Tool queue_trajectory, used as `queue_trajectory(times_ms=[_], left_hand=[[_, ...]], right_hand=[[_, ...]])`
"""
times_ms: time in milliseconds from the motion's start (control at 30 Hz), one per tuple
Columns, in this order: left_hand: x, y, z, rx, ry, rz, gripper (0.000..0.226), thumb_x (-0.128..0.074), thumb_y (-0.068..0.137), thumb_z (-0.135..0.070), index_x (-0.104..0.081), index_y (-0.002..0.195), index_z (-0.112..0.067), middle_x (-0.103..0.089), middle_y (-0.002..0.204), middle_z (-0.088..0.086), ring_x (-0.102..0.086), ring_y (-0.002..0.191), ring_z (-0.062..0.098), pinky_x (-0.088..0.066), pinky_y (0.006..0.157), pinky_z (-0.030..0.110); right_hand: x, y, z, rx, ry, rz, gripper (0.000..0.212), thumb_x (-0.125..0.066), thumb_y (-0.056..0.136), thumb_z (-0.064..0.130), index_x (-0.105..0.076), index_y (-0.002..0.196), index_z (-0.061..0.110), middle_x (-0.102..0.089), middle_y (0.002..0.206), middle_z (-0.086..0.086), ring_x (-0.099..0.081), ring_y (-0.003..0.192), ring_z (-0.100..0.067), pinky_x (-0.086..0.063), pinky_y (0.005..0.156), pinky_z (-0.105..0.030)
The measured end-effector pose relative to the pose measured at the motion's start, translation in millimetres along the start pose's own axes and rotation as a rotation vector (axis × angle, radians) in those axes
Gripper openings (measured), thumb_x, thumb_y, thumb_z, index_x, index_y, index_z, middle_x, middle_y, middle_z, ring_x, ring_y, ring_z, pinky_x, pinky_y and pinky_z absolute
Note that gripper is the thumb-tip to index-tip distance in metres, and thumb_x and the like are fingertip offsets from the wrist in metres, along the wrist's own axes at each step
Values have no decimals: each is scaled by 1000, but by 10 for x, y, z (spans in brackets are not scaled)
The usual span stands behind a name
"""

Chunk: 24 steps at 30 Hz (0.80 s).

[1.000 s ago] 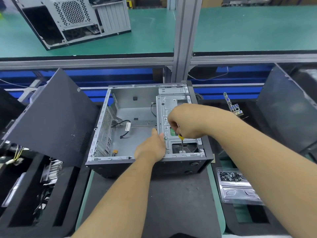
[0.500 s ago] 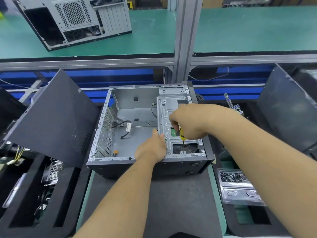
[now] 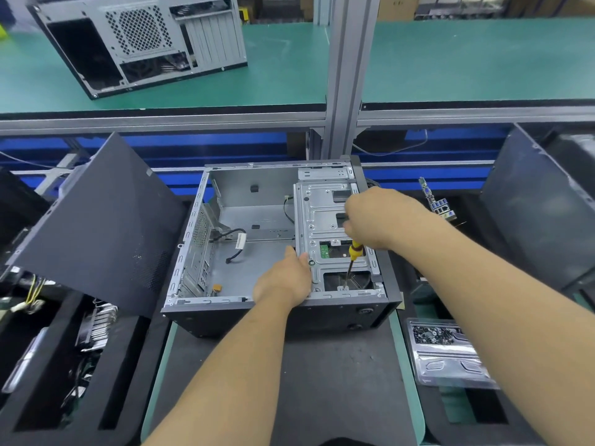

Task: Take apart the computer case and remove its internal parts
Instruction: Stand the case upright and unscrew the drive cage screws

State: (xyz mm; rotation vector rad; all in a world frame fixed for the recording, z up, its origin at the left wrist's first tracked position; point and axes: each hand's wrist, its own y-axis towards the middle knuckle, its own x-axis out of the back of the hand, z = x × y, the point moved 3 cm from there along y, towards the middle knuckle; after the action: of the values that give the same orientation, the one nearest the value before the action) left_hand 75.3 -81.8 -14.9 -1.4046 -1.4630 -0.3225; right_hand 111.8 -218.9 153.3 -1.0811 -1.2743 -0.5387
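The open computer case (image 3: pixel 244 252) lies on the dark table (image 3: pixel 322 381) mat. The right hand (image 3: pixel 376 220), closed around the yellow-handled screwdriver (image 3: pixel 353 252), has risen, baring more shaft; its tip stays at the drive cage (image 3: pixel 325 220) front edge. The left hand (image 3: pixel 285 281) still rests flat, fingers together, against the cage.

Bare matt metal case (image 3: pixel 257 272) (perforated)

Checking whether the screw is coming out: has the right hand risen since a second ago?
Yes. The right hand has climbed along the drive cage, exposing more screwdriver.
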Motion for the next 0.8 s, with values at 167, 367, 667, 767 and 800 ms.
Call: queue_trajectory(times_ms=[167, 367, 667, 767, 800], left_hand=[[7, -8, -8, -1, 2, 5, 52, -14, 107, -46, -32, 148, -18, -59, 136, 12, -55, 121, 38, -43, 102, 49], [7, -5, 9, -40, -9, -4, 43, -15, 107, -45, -40, 132, -20, -60, 131, 12, -56, 115, 37, -43, 102, 50], [11, -7, -19, -34, -22, -7, 40, -17, 107, -42, -42, 128, -18, -63, 126, 13, -57, 112, 36, -44, 102, 51], [17, -26, -19, -18, -10, 7, 43, -18, 108, -41, -40, 135, -17, -62, 129, 14, -57, 115, 37, -43, 103, 50], [13, -34, -16, -19, -11, 3, 45, -17, 108, -43, -39, 137, -17, -62, 129, 14, -57, 116, 37, -43, 103, 50]], right_hand=[[9, 11, -16, -63, 79, -34, 7, -48, 96, 16, -51, 90, 13, -57, 91, -5, -53, 79, -26, -46, 67, -34], [-40, 23, 98, -90, 128, -160, 13, -47, 93, 8, -58, 98, 12, -60, 99, -10, -54, 80, -28, -42, 64, -35], [-56, 4, -100, -182, 288, -174, 19, -46, 93, 11, -44, 74, 13, -49, 76, -5, -54, 72, -25, -53, 66, -37], [-85, -25, -30, -134, 283, -196, 13, -46, 92, 10, -49, 80, 13, -58, 88, -9, -50, 70, -26, -48, 63, -35], [-102, -63, -14, -175, 255, -196, 9, -47, 92, 9, -56, 91, 11, -59, 93, -11, -50, 74, -29, -51, 68, -38]])
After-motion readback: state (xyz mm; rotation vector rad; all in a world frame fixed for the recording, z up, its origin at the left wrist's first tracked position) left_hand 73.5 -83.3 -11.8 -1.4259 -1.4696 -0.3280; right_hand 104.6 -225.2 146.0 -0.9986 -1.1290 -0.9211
